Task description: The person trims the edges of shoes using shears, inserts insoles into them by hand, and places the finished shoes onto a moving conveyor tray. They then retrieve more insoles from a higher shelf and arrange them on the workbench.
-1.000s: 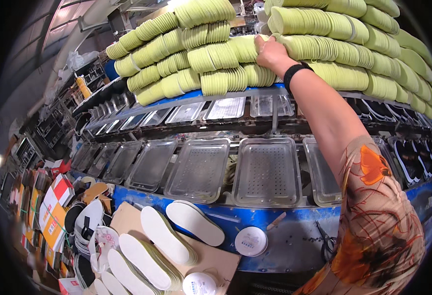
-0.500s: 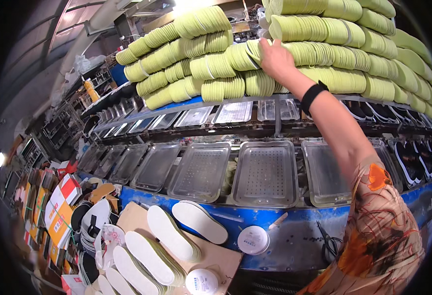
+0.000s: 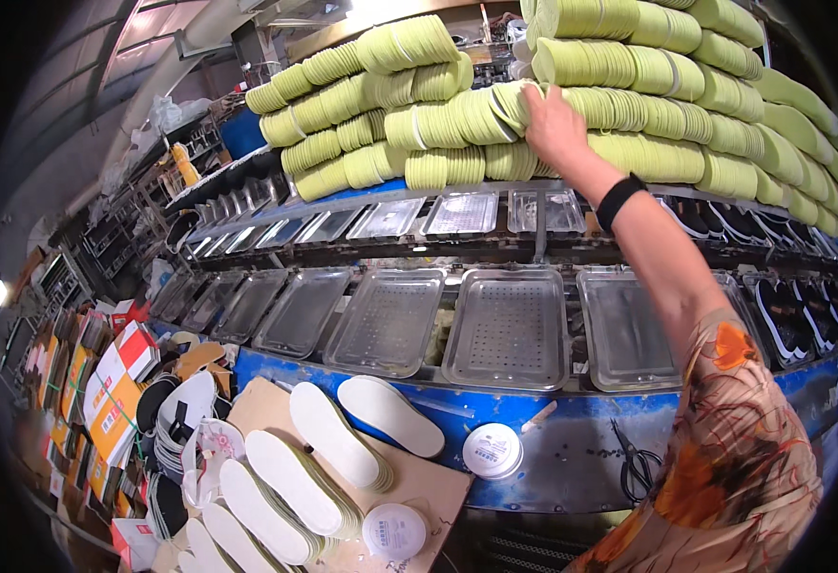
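My right hand (image 3: 556,126), with a black band on the wrist, reaches up to the lime-green insoles. Its fingers are closed at the end of one stacked row of insoles (image 3: 457,116), pinching the edge of the nearest ones; how many they hold is hidden. To its right the insole rows (image 3: 658,113) go on, piled several layers high. Another pile of insoles (image 3: 371,88) lies to the left. My left hand is out of view.
Metal trays (image 3: 505,329) line the blue bench (image 3: 362,377) under the piles. White-topped insoles (image 3: 290,477) lie on a brown board (image 3: 448,492) with a round white container (image 3: 395,531). Another round container (image 3: 492,451) and scissors (image 3: 636,463) are on the bench. Cardboard boxes (image 3: 114,401) stand at left.
The view has shifted slightly, so the scene sits a little differently in the picture. My right hand stays at the same row, its fingers now further over the insoles' edge.
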`<control>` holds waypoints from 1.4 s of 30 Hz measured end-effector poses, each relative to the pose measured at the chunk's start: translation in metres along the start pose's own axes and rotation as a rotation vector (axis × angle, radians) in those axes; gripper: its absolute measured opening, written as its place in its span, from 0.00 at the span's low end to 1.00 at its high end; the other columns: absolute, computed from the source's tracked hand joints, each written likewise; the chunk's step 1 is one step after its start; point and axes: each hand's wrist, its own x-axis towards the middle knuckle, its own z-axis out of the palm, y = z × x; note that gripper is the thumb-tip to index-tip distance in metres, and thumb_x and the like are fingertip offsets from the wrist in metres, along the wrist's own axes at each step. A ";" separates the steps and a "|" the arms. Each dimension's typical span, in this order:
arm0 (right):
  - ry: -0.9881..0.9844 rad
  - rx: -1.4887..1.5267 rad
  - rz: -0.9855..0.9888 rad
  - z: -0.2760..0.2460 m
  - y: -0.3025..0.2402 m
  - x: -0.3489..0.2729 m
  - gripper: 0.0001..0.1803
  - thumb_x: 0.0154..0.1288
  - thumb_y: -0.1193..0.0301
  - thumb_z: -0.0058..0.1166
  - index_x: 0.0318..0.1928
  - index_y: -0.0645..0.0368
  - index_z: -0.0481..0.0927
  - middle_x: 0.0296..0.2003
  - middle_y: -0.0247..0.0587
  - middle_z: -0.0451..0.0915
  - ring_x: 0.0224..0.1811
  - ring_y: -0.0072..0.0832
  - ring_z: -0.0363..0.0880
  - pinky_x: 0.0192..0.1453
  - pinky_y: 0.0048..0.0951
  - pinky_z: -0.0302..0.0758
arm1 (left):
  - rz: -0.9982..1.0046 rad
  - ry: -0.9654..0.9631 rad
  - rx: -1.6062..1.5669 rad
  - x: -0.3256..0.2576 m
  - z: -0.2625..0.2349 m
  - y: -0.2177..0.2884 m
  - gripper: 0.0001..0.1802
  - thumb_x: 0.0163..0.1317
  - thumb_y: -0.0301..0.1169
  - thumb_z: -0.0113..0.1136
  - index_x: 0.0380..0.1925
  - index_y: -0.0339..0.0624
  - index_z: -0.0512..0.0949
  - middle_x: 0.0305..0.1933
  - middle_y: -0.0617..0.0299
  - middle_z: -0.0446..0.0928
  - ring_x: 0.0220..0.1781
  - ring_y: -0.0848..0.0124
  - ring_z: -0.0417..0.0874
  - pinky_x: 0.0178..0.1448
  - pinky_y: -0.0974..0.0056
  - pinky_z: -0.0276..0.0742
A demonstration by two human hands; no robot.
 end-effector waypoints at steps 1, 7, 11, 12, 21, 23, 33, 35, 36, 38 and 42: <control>0.000 0.040 0.050 -0.002 -0.001 -0.007 0.25 0.49 0.75 0.49 0.51 0.50 0.64 0.38 0.56 0.68 0.35 0.52 0.75 0.38 0.46 0.73 | 0.030 0.034 -0.005 -0.001 -0.004 0.003 0.27 0.60 0.49 0.44 0.49 0.37 0.66 0.33 0.38 0.75 0.35 0.43 0.76 0.40 0.46 0.71; 0.109 0.239 0.146 -0.044 -0.010 -0.068 0.23 0.49 0.75 0.49 0.49 0.51 0.64 0.37 0.54 0.67 0.37 0.51 0.73 0.39 0.47 0.71 | -0.029 -0.090 -0.079 -0.006 -0.053 0.043 0.28 0.60 0.49 0.43 0.51 0.40 0.65 0.35 0.39 0.75 0.36 0.43 0.76 0.41 0.47 0.70; 0.313 0.363 0.083 -0.104 -0.010 -0.100 0.29 0.45 0.75 0.51 0.52 0.51 0.64 0.40 0.49 0.67 0.38 0.49 0.72 0.42 0.44 0.72 | -0.071 -0.066 -0.083 -0.005 -0.051 0.053 0.28 0.60 0.50 0.44 0.52 0.40 0.65 0.41 0.38 0.73 0.41 0.44 0.75 0.44 0.48 0.69; 0.317 0.402 0.129 -0.122 -0.009 -0.107 0.31 0.44 0.76 0.51 0.53 0.51 0.63 0.41 0.48 0.67 0.40 0.48 0.72 0.43 0.42 0.72 | -0.085 -0.041 -0.057 -0.004 -0.046 0.053 0.28 0.59 0.50 0.44 0.52 0.41 0.64 0.43 0.37 0.72 0.42 0.45 0.74 0.45 0.48 0.69; 0.713 0.422 -0.265 -0.165 -0.046 0.028 0.25 0.46 0.73 0.53 0.49 0.56 0.70 0.41 0.47 0.72 0.45 0.45 0.70 0.49 0.38 0.69 | -0.096 -0.001 -0.007 0.010 -0.038 0.044 0.28 0.59 0.50 0.45 0.51 0.40 0.65 0.45 0.37 0.71 0.45 0.46 0.74 0.47 0.49 0.68; 0.736 0.309 -0.258 -0.154 -0.074 0.076 0.23 0.45 0.76 0.48 0.47 0.56 0.69 0.34 0.52 0.74 0.36 0.48 0.74 0.39 0.43 0.72 | -0.097 -0.005 -0.020 0.015 -0.045 0.047 0.27 0.59 0.50 0.45 0.51 0.40 0.65 0.45 0.37 0.71 0.44 0.47 0.74 0.47 0.49 0.68; 0.274 0.358 -0.043 -0.038 -0.144 0.180 0.13 0.58 0.68 0.39 0.42 0.55 0.72 0.41 0.50 0.74 0.43 0.46 0.73 0.46 0.45 0.69 | -0.129 -0.027 -0.072 0.030 -0.063 0.053 0.26 0.59 0.49 0.46 0.49 0.40 0.66 0.43 0.38 0.72 0.43 0.48 0.74 0.45 0.50 0.68; 0.268 0.470 -0.007 -0.012 -0.141 0.170 0.18 0.60 0.67 0.36 0.50 0.52 0.70 0.52 0.54 0.67 0.53 0.48 0.66 0.55 0.46 0.63 | -0.144 -0.022 -0.072 0.032 -0.059 0.053 0.26 0.59 0.49 0.46 0.48 0.40 0.66 0.43 0.39 0.72 0.42 0.48 0.74 0.45 0.50 0.69; 0.256 0.468 0.001 -0.003 -0.140 0.167 0.18 0.60 0.67 0.36 0.50 0.52 0.70 0.52 0.54 0.67 0.53 0.48 0.66 0.55 0.46 0.63 | -0.148 -0.021 -0.068 0.033 -0.058 0.054 0.26 0.59 0.49 0.46 0.48 0.40 0.66 0.43 0.39 0.72 0.42 0.48 0.74 0.45 0.50 0.69; 0.673 0.288 -0.131 0.001 -0.139 0.166 0.22 0.60 0.67 0.35 0.56 0.52 0.67 0.56 0.55 0.63 0.55 0.50 0.62 0.59 0.46 0.58 | -0.150 -0.015 -0.058 0.034 -0.055 0.055 0.25 0.59 0.49 0.46 0.48 0.40 0.67 0.42 0.39 0.72 0.42 0.48 0.74 0.44 0.50 0.69; 0.598 0.249 -0.238 -0.016 -0.121 0.147 0.27 0.53 0.71 0.45 0.57 0.51 0.65 0.57 0.55 0.62 0.55 0.47 0.63 0.61 0.46 0.56 | -0.156 0.000 -0.046 0.033 -0.051 0.057 0.25 0.59 0.48 0.46 0.47 0.40 0.67 0.42 0.39 0.72 0.41 0.49 0.74 0.44 0.50 0.69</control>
